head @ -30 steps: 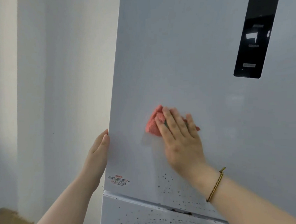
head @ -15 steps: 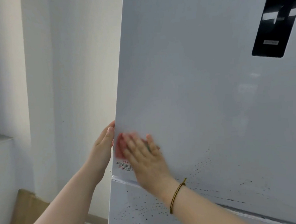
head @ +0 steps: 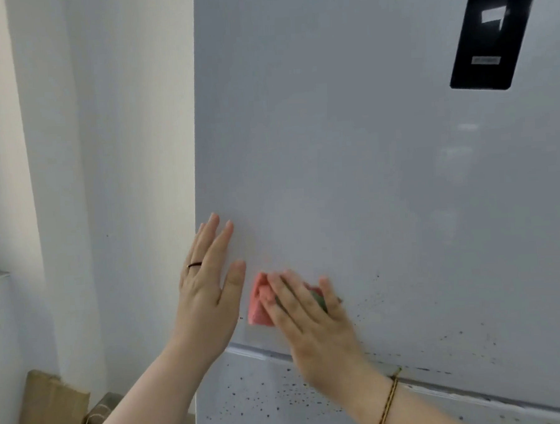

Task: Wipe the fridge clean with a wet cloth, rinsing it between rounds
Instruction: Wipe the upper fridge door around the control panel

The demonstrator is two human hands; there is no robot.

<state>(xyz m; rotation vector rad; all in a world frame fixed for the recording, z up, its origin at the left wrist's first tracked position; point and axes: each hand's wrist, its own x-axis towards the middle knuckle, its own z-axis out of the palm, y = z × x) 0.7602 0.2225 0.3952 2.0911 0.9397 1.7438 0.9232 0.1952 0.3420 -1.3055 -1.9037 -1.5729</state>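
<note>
Cloth: pink cloth (head: 260, 310) low on the fridge door (head: 333, 144), mostly hidden under the right hand (head: 310, 320); blurred.
Right hand: fingers straight, pressing the cloth flat.
Left hand (head: 207, 280): fingers spread, palm against the door's left edge.
Black panel (head: 490, 32): top cut off.

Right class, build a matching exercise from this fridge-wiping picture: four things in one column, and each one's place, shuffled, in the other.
Things:
1 pink cloth
2 left hand
3 black panel
4 dark specks

Places:
A top right of the upper door
B flat on the door by its left edge
C under the fingers of the right hand
D scattered around the seam between doors

Pairs: 1-C, 2-B, 3-A, 4-D.
</note>
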